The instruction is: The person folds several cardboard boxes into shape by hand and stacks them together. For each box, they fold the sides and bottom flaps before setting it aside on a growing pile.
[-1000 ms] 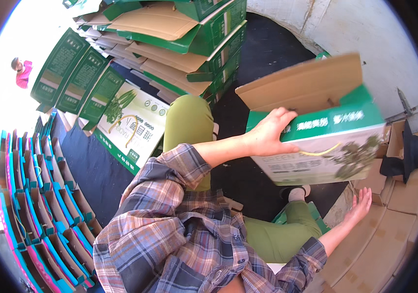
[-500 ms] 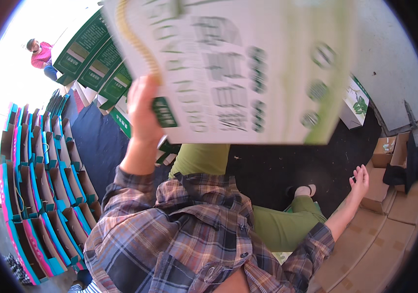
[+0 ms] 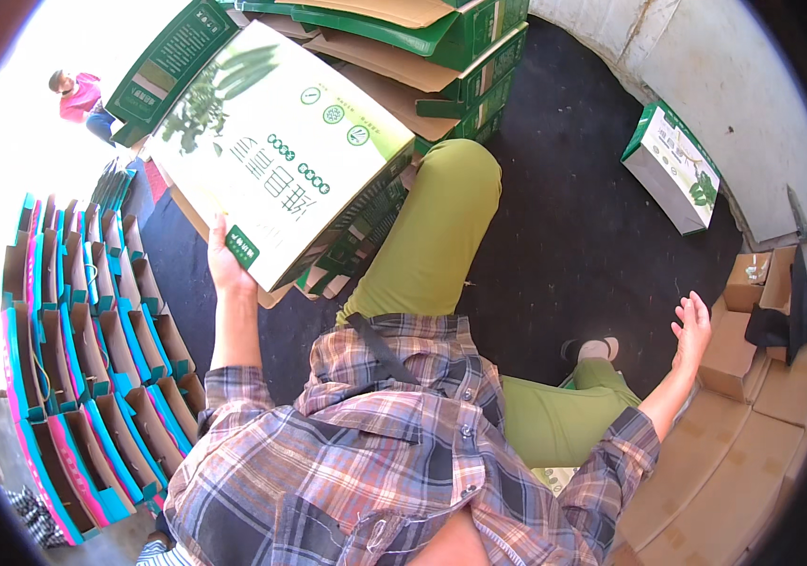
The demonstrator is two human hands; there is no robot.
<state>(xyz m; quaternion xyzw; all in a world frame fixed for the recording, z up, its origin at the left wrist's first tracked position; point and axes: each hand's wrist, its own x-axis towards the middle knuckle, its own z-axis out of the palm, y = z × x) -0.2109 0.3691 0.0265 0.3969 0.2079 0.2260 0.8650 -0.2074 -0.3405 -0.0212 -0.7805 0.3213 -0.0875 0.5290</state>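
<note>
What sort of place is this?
Probably a packing area: stacked green cartons stand ahead, rows of open blue-and-pink boxes fill the left, and brown cardboard boxes sit at right.

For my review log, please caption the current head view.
Left hand holding a white-and-green carton by its edge; empty right hand open beside brown cartons.

Smooth printed-card white box (image 3: 276,156), matt brown cardboard cartons (image 3: 720,472), matt cloth shirt (image 3: 375,453).
</note>
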